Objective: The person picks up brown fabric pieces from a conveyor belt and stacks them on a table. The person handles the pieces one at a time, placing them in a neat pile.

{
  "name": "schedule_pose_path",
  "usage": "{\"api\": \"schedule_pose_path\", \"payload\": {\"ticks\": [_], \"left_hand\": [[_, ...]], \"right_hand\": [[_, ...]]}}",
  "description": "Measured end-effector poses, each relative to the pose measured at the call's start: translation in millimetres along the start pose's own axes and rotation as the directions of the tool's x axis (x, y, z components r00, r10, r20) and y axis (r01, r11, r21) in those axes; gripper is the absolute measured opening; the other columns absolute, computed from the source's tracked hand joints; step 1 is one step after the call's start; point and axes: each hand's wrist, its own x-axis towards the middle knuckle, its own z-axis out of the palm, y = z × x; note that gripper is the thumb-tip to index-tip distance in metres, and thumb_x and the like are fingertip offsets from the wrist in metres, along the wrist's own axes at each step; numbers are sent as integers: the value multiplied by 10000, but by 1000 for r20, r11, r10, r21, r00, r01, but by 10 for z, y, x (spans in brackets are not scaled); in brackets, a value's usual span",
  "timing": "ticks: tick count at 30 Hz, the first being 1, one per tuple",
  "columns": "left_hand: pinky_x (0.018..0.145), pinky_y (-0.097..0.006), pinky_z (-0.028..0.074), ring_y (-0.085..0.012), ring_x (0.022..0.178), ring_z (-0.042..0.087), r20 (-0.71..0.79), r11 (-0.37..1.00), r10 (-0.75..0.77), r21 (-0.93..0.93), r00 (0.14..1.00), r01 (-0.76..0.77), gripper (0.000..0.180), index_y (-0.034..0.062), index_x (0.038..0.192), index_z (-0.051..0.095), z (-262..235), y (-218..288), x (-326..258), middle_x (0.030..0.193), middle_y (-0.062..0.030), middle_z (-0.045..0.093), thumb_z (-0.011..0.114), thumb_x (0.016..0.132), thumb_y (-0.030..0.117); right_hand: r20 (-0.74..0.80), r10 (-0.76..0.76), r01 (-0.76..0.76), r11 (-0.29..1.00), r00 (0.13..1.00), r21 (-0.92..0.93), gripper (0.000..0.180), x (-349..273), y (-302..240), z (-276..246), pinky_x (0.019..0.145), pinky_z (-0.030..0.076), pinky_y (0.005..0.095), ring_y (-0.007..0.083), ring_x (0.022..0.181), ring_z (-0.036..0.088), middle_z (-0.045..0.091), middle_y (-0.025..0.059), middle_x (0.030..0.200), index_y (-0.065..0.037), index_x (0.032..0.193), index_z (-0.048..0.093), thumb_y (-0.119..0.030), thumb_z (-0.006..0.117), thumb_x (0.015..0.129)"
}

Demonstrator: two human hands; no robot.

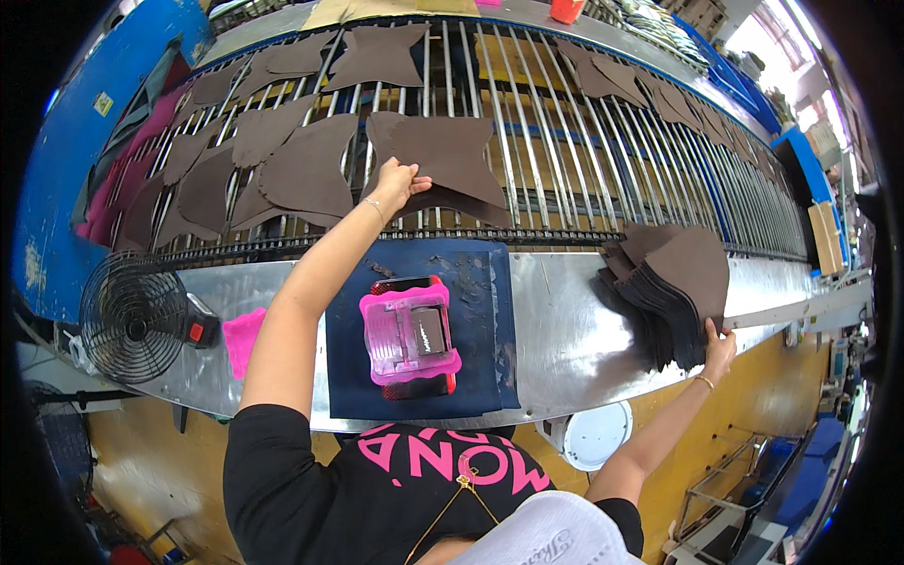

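Brown panel (447,146) beneath left grip (400,184)

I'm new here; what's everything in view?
Conveyor: one, grey, across top
Table: one, silver, middle
Pieces: many, brown, on conveyor
Stack: one, dark brown, table's right
Mat: one, dark blue, on table
Box: one, pink and dark, on mat
Sheet: one, pink, left of mat
Fan: one, black, table's left
Panel: one, blue, far left
Cup: one, red, top edge
Round top: one, white, below table
Clutter: uncounted, mixed colours, far right
Shirt: one, black, bottom
Left hand: one, bare, at a piece
Right hand: one, bare, at stack
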Motion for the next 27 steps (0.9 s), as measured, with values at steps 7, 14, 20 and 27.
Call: {"api": "schedule_pose_path", "payload": {"ticks": [7,14,20,27], "left_hand": [[394,-299,518,-212,502,595,-1,915,-18,404,1000,17,595,23,1298,209,59,322,-466,1040,-240,512,605,896,211],[472,-243,513,-127,552,602,386,825,66,497,920,-268,522,3,1284,436,-133,785,-1347,990,-138,544,643,890,275],[647,-272,566,-186,764,669,586,334,633,382,505,-862,556,-34,1334,415,59,834,-2150,1067,-195,606,627,907,252],[515,-208,499,-137,585,654,285,754,491,335,823,-565,206,-25,955,634,-872,1545,-3223,722,-61,638,608,917,175]], "right_hand": [[-201,-414,386,908,888,-164,422,556,715,190,793,477,475,316,916,638,633,184,1072,-117,1210,571,-389,597,889],[-171,-320,361,772,932,523,286,-626,-432,-1039,455,445,276,170,508,578,622,139,932,-60,1183,498,-249,514,969],[-187,-393,209,14,900,978,285,-1815,-1421,-1052,444,488,214,120,662,598,595,75,925,-90,1227,418,-173,511,971],[-347,-870,349,-222,351,910,176,-2832,-2146,-525,595,481,239,127,655,550,589,64,827,5,984,531,-28,649,859]]}}
